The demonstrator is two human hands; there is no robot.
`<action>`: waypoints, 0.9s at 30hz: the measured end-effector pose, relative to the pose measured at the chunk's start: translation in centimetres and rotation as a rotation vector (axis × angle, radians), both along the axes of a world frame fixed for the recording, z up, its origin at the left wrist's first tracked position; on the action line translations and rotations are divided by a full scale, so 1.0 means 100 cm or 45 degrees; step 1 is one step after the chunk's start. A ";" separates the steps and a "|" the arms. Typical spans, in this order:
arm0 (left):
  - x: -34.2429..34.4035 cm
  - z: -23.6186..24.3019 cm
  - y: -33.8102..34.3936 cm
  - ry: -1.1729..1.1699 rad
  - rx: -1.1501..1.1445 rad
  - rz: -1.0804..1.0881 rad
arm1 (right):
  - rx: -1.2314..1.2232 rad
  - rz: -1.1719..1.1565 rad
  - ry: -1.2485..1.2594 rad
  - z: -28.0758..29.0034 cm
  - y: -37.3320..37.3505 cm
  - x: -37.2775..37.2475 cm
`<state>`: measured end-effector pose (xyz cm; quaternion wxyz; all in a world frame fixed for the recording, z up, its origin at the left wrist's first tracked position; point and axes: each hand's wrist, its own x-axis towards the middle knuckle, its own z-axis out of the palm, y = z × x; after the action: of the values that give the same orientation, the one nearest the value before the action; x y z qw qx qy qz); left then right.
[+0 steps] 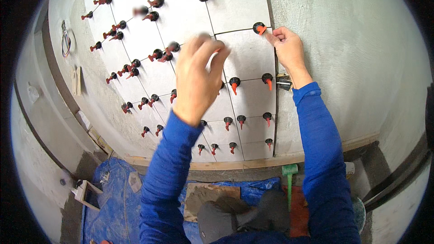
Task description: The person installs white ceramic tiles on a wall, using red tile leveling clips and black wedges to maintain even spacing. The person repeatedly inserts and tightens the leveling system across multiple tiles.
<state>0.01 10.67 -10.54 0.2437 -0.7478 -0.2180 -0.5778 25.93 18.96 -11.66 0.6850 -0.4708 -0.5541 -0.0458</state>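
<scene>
Large white tiles [242, 7] cover the wall in front of me, with black round tile levelling spacers with red or orange handles along their joints. My right hand [289, 47] pinches the orange handle of a tile levelling spacer [259, 28] at the tiles' right edge. My left hand [199, 79] is raised before the joint to the left, its fingertips blurred and closed together. A hint of orange shows between them, but I cannot make out what it is. Below, another levelling spacer [234, 84] has its orange handle hanging down.
Bare plastered wall [343, 63] lies to the right of the tiles. A wooden batten [221, 165] runs under the lowest row. On the floor are a blue tarp [110, 212], a green mallet [290, 171] and a small white stool [84, 194]. Wires [66, 43] hang from the left wall.
</scene>
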 end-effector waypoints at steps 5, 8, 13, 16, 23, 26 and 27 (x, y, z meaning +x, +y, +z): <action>-0.021 -0.049 0.028 -0.097 -0.454 0.322 | -0.026 0.020 0.001 0.001 0.004 0.001; -0.010 -0.039 0.059 -0.080 -0.527 0.489 | -0.042 0.030 0.016 0.001 0.001 0.002; 0.002 -0.032 0.076 -0.103 -0.594 0.591 | -0.034 0.015 0.015 0.004 -0.002 0.000; 0.001 -0.033 0.079 -0.109 -0.585 0.562 | -0.025 0.045 -0.004 0.003 -0.002 0.000; 0.000 -0.036 0.084 -0.085 -0.564 0.523 | -0.051 0.016 -0.042 0.003 -0.002 0.004; -0.001 -0.035 0.080 -0.084 -0.608 0.496 | -0.063 0.013 -0.074 0.004 -0.004 0.005; -0.001 -0.033 0.079 -0.088 -0.624 0.485 | -0.059 0.002 -0.062 0.005 -0.005 0.004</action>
<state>-0.10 18.53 -13.87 0.1525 -0.7100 -0.4950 -0.4771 26.32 18.50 -11.16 0.6602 -0.4849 -0.5720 -0.0437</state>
